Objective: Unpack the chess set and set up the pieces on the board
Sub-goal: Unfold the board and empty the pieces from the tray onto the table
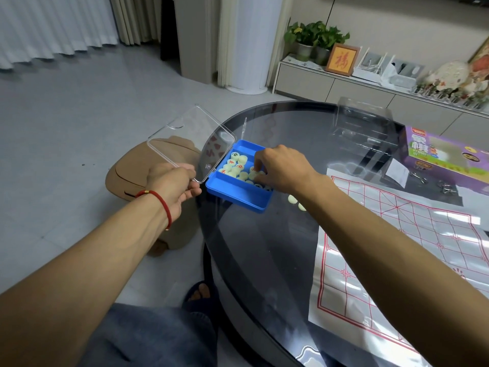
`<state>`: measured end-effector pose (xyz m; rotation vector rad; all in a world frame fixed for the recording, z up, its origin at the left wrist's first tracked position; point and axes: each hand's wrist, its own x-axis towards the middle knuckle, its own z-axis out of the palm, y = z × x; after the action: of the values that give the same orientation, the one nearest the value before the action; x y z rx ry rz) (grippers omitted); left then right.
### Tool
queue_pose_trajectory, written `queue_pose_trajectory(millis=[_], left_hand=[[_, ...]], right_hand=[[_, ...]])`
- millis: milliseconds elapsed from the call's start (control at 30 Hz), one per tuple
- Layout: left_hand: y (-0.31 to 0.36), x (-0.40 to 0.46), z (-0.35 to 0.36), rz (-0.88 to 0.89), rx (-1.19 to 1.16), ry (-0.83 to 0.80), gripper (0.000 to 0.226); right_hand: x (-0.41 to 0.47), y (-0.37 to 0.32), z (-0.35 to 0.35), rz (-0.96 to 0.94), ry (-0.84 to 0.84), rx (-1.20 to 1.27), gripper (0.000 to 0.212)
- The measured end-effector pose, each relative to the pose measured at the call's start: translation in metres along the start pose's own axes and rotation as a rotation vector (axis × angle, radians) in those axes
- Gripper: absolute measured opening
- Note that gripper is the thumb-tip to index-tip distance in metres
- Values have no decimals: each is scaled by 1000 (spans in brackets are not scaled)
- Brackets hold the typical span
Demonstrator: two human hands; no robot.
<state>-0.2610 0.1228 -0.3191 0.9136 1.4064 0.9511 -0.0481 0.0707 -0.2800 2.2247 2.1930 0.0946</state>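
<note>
The left hand (174,185) pinches the clear lid (185,144), probably keeping the blue piece box (238,197) open and steady at the counter (264,260) edge. The right hand (280,168) curls around pale xiangqi pieces (232,165) inside; two discs (296,202) lie between box and paper board (397,234).

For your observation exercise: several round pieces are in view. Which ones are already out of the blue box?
The two plain pale pieces lying on the glass table, between the blue box and the board. All the others are in the box.

Grey floor (66,115) (tiled), white curtains (53,25).
</note>
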Motion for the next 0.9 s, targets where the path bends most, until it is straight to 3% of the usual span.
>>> queue_pose_trajectory(millis=[233,467,900], left_hand=[[0,1,1,-1,-6,-9,19],[0,1,1,-6,1,-1,19],[0,0,0,1,10,0,15]], right_hand=[[3,4,0,-87,-64,63,15],[4,5,-4,-168,-98,69,30],[10,4,-10,-152,-109,124,30]])
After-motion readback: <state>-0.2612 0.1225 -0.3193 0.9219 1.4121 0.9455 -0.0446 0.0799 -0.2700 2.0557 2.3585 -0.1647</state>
